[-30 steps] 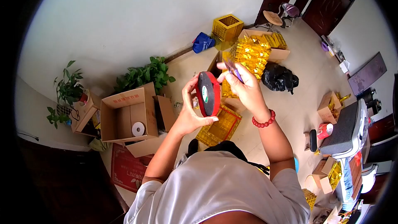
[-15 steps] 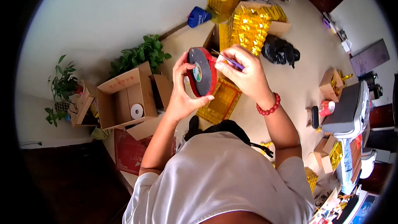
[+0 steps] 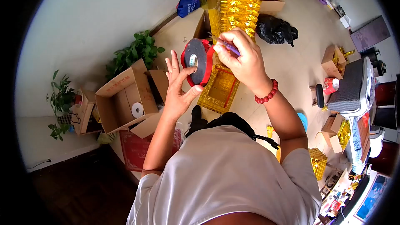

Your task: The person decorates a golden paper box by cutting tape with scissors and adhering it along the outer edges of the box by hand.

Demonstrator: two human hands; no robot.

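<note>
My left hand [image 3: 178, 89] pinches a roll of double-sided tape [image 3: 196, 54], dark grey with a red liner around its rim. The index finger reaches into the core and the thumb presses the lower edge; the other fingers point up, off the roll. My right hand [image 3: 243, 60] is closed on a slim purple-handled tool [image 3: 231, 48] with a thin pointed tip, whose exact kind I cannot make out. Its fingertips are at the red liner on the roll's right side. Below the hands, a gold foil-covered frame [image 3: 204, 100] with a red strip lies on the floor.
An open cardboard box [image 3: 121, 100] with a white roll [image 3: 137, 110] inside stands left, near green plants [image 3: 139, 52]. Stacked gold foil pieces [image 3: 237, 12] and a black plastic bag [image 3: 277, 29] are ahead. A grey padded seat [image 3: 348, 87] and small boxes stand right.
My left hand's upper fingers have lifted off the roll, and its index finger now reaches into the core. Both hands and the roll sit slightly higher in view, which has shifted.
</note>
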